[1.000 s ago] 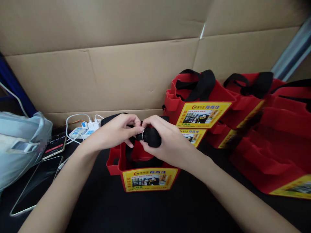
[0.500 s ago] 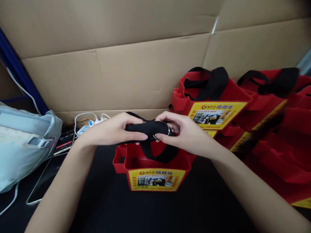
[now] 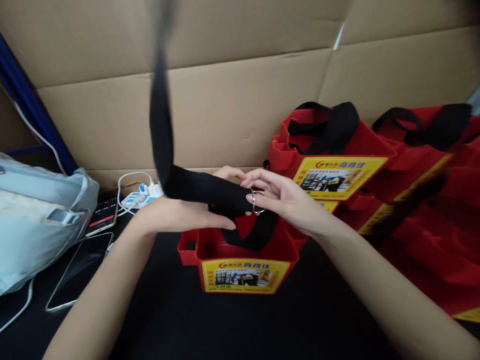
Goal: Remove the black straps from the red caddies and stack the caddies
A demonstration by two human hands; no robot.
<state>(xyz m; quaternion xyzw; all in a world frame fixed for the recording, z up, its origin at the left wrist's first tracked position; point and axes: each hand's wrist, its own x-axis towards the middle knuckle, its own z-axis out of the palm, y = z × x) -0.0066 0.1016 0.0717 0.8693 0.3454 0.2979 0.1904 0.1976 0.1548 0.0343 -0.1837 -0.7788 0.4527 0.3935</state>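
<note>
A black webbing strap (image 3: 210,189) runs across between my hands, and its loose length rises blurred up the left middle of the view. My left hand (image 3: 187,215) is loosely around the strap, thumb stretched out below it and fingers partly hidden behind. With thumb and fingers, my right hand (image 3: 277,197) pinches the strap's right end. A silvery ring (image 3: 254,201) shows at the right thumb; whether it is worn or joined to the strap I cannot tell. Directly below stands a red plastic tool box (image 3: 191,256) with a yellow label (image 3: 245,276) and a black handle (image 3: 258,235).
Several similar red boxes (image 3: 285,157) are stacked at the right. At the left lie a pale blue bag (image 3: 37,220), a phone (image 3: 101,217), a flat tablet-like device (image 3: 80,272) and a power strip (image 3: 135,199) with white cables. A cardboard wall (image 3: 240,115) closes off the back.
The black strap was bundled between both hands; now a length of it swings up at the left. My left thumb has moved off the bundle, and my right hand still grips its right end.
</note>
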